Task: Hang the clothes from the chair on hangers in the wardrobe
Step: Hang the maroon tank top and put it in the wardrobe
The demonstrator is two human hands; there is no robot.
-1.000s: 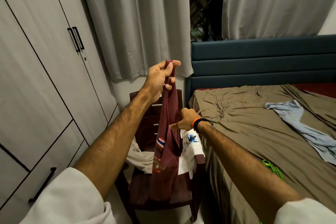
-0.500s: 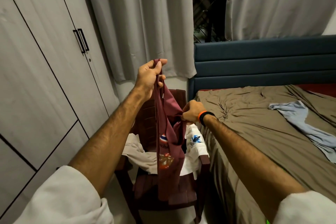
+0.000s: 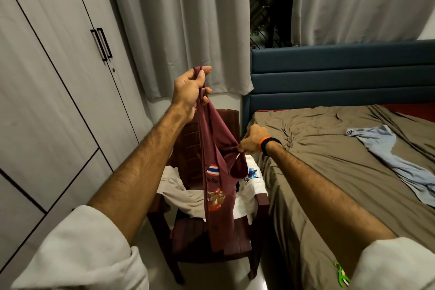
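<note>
A maroon printed shirt hangs above the dark red plastic chair. My left hand grips its top edge, raised high. My right hand, with an orange and black wristband, pinches another part of the shirt lower and to the right, stretching the cloth between the hands. On the chair lie a beige garment and a white shirt with a blue print. The grey wardrobe stands on the left with its doors closed. A green hanger shows partly on the bed's near edge.
A bed with a brown sheet fills the right side, a light blue garment lying on it. Its blue headboard backs onto grey curtains. The chair sits in the narrow gap between wardrobe and bed.
My right hand has moved right while pinching the shirt, pulling the cloth away from my left hand and spreading it. My left hand stays raised in about the same place.
</note>
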